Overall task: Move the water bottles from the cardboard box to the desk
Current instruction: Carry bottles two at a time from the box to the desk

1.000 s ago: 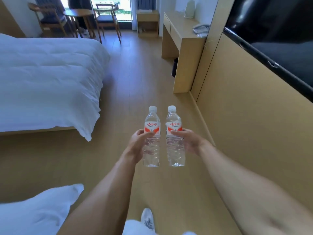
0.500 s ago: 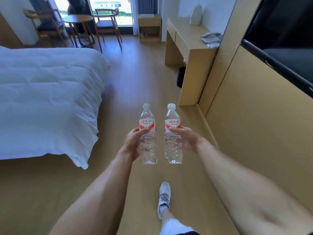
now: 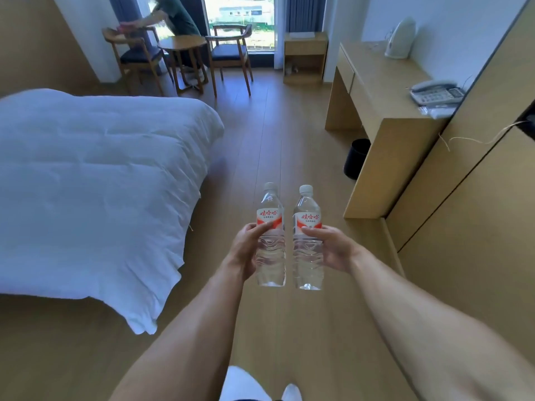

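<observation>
1. Head cam: both hands were out front, each wrapped around its own water bottle. The left hand point(image 3: 248, 248) gripped the left bottle point(image 3: 270, 235) around the middle, thumb across the red-and-white label.
2. The right hand point(image 3: 333, 248) held the right bottle point(image 3: 308, 238) the same way. Both bottles were upright, white caps on, side by side with a thin gap between them, up in the air over the wood floor point(image 3: 272, 134).
3. The desk surface point(image 3: 382, 82) was ahead on the right, well apart from the bottles. It carried a white kettle point(image 3: 401, 39) at the far end and a phone point(image 3: 437, 92) closer in, with a black bin point(image 3: 356, 159) tucked underneath.
4. On the left was a bed point(image 3: 95, 175) with a white duvet. At the back by the window were a round table point(image 3: 183, 44) and chairs, with another person point(image 3: 176, 15) leaning over one.
</observation>
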A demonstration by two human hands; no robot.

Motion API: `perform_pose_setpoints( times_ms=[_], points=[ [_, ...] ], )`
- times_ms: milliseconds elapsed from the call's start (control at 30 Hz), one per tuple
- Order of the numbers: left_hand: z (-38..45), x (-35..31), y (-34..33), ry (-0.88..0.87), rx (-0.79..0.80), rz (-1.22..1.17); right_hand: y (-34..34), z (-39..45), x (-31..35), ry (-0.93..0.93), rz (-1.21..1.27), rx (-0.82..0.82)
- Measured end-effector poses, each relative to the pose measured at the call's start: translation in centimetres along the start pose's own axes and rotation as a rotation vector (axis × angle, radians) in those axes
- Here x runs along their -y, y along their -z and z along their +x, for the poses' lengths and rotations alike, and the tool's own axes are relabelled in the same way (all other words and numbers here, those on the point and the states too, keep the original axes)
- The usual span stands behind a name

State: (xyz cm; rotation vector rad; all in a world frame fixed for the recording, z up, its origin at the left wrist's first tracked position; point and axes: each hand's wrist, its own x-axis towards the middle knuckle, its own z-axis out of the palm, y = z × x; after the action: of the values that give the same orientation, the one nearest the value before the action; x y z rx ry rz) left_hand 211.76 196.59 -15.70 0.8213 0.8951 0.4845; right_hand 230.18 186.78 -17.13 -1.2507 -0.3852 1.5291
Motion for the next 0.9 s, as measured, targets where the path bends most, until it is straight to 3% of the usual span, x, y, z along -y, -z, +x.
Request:
perform_pose_setpoints(
  times_ms=[367, 900],
  points=[
    [18.4, -7.3, -2.9, 0.061, 0.018, 0.018, 5.6, 14.2, 10.0, 0.015, -0.006, -0.078],
    [46.6, -24.0, -8.7, 0.056, 0.189, 0.151, 11.8, 35.9, 29.6, 0.14, 0.057, -0.277]
  ],
)
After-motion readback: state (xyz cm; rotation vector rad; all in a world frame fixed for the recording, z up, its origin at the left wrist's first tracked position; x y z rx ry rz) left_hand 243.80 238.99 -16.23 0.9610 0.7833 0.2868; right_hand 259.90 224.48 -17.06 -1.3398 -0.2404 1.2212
